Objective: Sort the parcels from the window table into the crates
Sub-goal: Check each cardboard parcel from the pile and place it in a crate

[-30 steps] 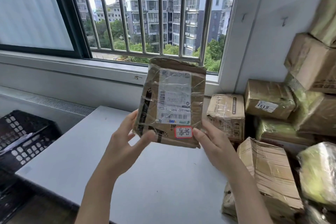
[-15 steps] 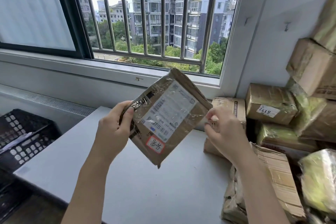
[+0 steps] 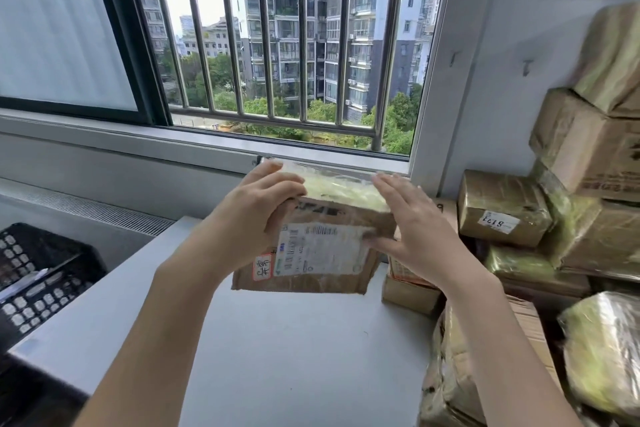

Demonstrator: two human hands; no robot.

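Observation:
I hold a brown taped parcel (image 3: 322,253) in the air over the white window table (image 3: 277,357), just below the sill. Its white shipping label faces me sideways, with a red-edged sticker at the label's left end and shiny pale tape across the top face. My left hand (image 3: 256,208) grips the parcel's upper left corner. My right hand (image 3: 415,236) rests on its right end, thumb on the label and fingers stretched along the top edge. A black perforated crate (image 3: 38,274) stands low at the left, beside the table.
Several taped cardboard parcels (image 3: 502,218) are stacked against the wall along the table's right side, reaching high at the far right. More wrapped parcels (image 3: 602,354) lie at the near right. A barred window runs behind the table.
The parcel has turned from tilted to lying sideways and has moved right and away from me. My right hand, which was off it, is back on its right end.

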